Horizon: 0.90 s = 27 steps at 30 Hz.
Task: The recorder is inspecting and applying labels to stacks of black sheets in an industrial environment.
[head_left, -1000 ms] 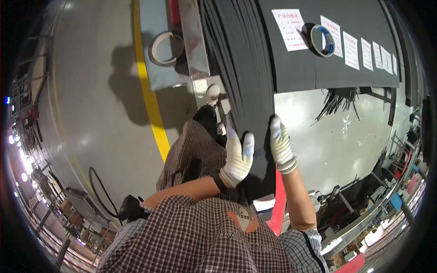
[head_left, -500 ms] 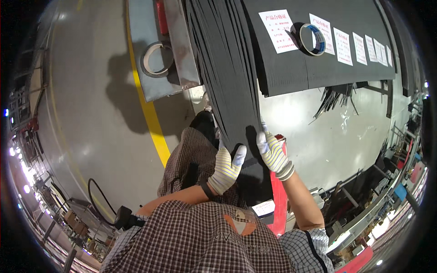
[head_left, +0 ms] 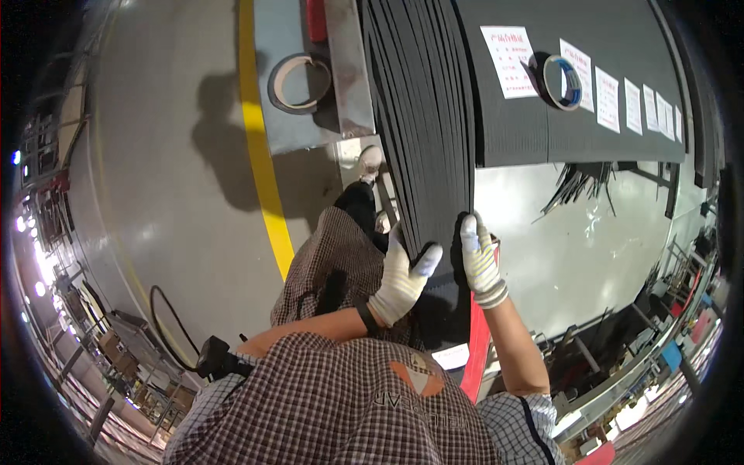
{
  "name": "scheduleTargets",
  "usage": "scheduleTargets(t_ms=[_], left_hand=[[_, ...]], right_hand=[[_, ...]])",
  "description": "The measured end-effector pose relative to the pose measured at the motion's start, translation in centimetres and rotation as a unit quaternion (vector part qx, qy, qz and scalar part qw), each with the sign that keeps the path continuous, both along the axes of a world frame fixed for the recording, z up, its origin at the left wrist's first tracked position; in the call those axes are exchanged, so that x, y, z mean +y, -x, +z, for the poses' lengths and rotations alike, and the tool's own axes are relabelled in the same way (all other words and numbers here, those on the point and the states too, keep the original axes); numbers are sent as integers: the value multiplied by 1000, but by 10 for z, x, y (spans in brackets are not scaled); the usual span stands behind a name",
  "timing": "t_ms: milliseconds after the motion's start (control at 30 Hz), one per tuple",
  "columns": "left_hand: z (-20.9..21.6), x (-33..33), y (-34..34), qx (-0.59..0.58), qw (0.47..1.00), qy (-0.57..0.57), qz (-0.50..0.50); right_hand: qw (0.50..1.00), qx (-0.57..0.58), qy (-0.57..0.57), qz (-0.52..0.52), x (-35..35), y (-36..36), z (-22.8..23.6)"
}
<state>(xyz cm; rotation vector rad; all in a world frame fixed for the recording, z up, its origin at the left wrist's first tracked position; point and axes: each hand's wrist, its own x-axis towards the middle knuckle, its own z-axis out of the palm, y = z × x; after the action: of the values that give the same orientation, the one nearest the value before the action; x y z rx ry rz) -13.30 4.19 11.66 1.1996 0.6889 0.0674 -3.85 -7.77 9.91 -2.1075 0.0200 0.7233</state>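
Note:
A long bundle of thin black strips (head_left: 426,139) runs away from me, its lengthwise edges standing in rows. My left hand (head_left: 404,280), in a white knit glove, is closed around the bundle's left side, thumb on top and fingers hidden beneath. Opposite it, my right hand (head_left: 482,265), in a striped glove, presses on the right edge with its thumb up and is closed on the same bundle. Close to my body, the near end of black material (head_left: 443,318) lies beside a white paper label (head_left: 452,357).
To the right, several white printed sheets (head_left: 508,66) and a roll of tape (head_left: 574,84) lie on a wide black stack (head_left: 515,139). Another tape roll (head_left: 277,84) rests on a grey metal surface (head_left: 291,132) at left. Loose black strips (head_left: 581,186) hang below the stack.
The view has shifted, so the bundle appears further right. Its strips look straighter and more evenly lined up. Both hands remain at its sides, with the right hand turned more upright.

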Motion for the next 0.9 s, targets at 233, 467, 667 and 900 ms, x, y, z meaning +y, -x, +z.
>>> scheduleTargets(t_ms=[233, 467, 667, 900], left_hand=[[12, -18, 9, -6, 984, -177, -26], [-8, 1, -6, -3, 966, -244, -88], [1, -11, 2, 1, 992, -121, -40], [-14, 4, 11, -12, 921, -363, -141]], right_hand=[[995, -49, -61, 63, -8, 0, 10], [991, -132, -18, 10, -4, -5, -15], [997, -62, -5, 47, -5, -8, -1], [997, -67, -27, 8, -4, -2, -6]])
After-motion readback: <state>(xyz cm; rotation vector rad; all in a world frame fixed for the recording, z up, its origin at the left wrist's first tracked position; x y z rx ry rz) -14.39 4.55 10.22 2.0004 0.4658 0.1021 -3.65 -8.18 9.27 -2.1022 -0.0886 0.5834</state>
